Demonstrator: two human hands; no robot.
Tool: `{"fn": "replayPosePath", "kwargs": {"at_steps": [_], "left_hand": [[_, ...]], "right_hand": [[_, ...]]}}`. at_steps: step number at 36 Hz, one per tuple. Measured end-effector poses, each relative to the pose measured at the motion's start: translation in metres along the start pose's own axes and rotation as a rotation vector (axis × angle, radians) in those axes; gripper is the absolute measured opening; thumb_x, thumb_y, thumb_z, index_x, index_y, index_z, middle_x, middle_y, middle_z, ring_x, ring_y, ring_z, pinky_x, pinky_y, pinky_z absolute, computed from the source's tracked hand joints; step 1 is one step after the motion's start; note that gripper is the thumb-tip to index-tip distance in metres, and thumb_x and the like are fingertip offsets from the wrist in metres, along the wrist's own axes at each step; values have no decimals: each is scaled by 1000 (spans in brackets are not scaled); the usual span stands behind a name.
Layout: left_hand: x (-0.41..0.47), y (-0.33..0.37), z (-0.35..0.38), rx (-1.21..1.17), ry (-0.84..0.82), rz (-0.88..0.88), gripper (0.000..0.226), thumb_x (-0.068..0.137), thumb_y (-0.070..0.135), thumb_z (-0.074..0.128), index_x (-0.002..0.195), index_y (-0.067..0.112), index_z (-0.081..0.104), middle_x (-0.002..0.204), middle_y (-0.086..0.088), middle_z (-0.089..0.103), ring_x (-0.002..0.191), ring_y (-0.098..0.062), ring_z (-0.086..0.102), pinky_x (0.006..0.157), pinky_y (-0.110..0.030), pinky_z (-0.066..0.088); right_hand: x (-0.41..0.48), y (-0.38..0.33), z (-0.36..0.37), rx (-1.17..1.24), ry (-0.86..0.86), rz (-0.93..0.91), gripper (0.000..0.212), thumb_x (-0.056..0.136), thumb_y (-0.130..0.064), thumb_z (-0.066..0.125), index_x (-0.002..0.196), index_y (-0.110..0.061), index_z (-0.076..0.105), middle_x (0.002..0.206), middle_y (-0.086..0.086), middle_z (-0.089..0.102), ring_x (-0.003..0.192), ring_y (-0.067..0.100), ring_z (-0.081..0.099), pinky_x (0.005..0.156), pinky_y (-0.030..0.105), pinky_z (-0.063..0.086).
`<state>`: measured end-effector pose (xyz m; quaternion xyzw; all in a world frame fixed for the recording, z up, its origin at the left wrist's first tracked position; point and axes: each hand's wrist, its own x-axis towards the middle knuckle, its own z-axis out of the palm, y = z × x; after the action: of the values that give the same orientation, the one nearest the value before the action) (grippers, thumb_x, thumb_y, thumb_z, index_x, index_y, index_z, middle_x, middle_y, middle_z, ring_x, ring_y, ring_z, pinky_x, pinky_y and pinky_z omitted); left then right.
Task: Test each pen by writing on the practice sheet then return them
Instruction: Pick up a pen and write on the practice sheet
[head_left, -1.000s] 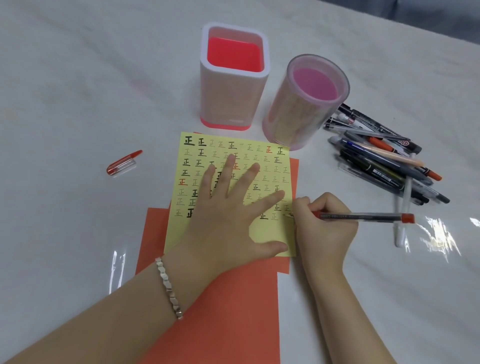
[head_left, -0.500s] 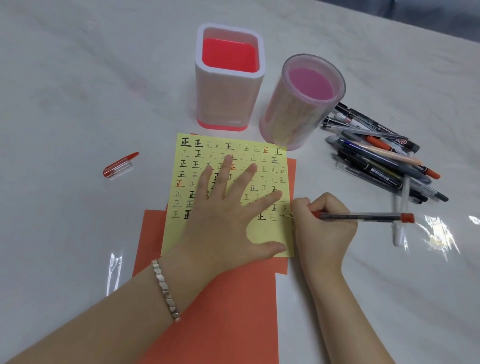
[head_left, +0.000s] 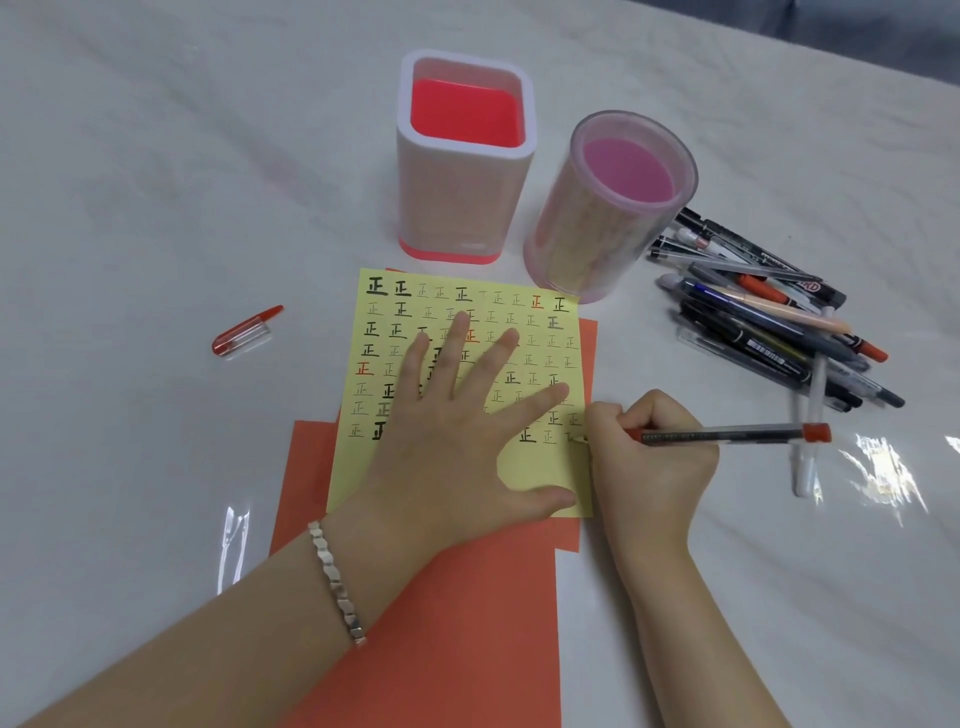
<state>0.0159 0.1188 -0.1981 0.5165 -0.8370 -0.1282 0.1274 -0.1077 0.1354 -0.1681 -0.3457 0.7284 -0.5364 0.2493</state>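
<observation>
A yellow practice sheet covered with rows of written characters lies on orange paper. My left hand presses flat on the sheet with fingers spread. My right hand grips a clear pen with a red end, its tip touching the sheet's right edge near the bottom row. The pen's red cap lies on the table to the left. A pile of several pens rests at the right.
Two pen holders stand behind the sheet: a square white one with a red inside and a round clear one with a pink inside. A white pen lies beside the pile. The table is white marble.
The pen tip has shifted slightly at the sheet's right edge as my right hand writes. My left hand stays pressed on the sheet.
</observation>
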Motion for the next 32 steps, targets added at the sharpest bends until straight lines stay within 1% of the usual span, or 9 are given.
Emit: {"fn": "replayPosePath", "kwargs": {"at_steps": [9,18,25,28,32], "left_hand": [[0,0,0,6,-7,0,76,61,82,38,127,47,49,147,-5,37,140,-37,19,107,-55,12],[0,0,1,2,12,7,76,60,81,40,127,46,49,147,-6,38,139,-37,21,107,-55,12],[0,-1,1,-1,15,8,76,61,81,40,127,46,51,147,-5,38,139,-38,21,108,-55,13],[0,-1,2,0,18,9,76,60,80,40,127,46,51,146,-5,39,139,-37,22,108,-55,13],[0,-1,2,16,13,8,76,60,82,39,127,47,49,147,-5,37,140,-37,20,108,-55,11]], "right_hand": [[0,-1,-1,36,-3,21,38,71,14,51,48,-8,31,45,1,21,39,7,22,39,9,21],[0,2,-1,-30,-25,0,34,70,12,53,47,-5,33,43,1,23,41,8,23,40,10,22],[1,1,-1,-23,-31,21,31,69,12,52,48,-3,35,44,2,22,42,7,22,40,10,21],[1,2,0,-42,-42,11,34,69,11,53,47,-5,33,43,0,22,42,8,22,40,10,21],[-1,-1,-1,18,-10,23,36,70,15,50,48,-7,32,43,-1,20,39,7,21,38,9,19]]}}
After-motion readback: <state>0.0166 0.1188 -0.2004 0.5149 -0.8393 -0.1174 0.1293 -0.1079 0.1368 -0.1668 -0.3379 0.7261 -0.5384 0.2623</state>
